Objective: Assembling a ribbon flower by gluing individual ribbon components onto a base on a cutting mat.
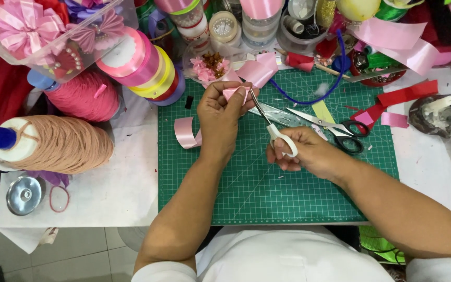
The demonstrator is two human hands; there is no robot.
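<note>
The left hand [220,112] pinches a small folded piece of pink ribbon [234,92] between thumb and fingers [242,94], holding it up over the far part of the green cutting mat [246,193]. The right hand [301,154] grips the white handle of a small pair of scissors [273,128] — its fingers are curled closed through and around the loops, and the thin blades point up toward the ribbon piece, their tips right at its lower edge. Whether the blades already bite into the ribbon cannot be told.

On the mat, just left of the left wrist, lies a curled strip of pale pink ribbon [185,132]. A second pair of scissors with black handles [335,128] lies beside the right hand, blades toward the left. Further back are cut pieces of pink ribbon [259,70] and a blue cord [317,94] looping across the mat.

On the white desk [116,188] to the left sit a cone of peach yarn [66,144], a cone of pink yarn [82,96] and a stack of ribbon spools [144,65] — all well apart from the hands. A round metal lid [23,195] lies near the front left corner.
</note>
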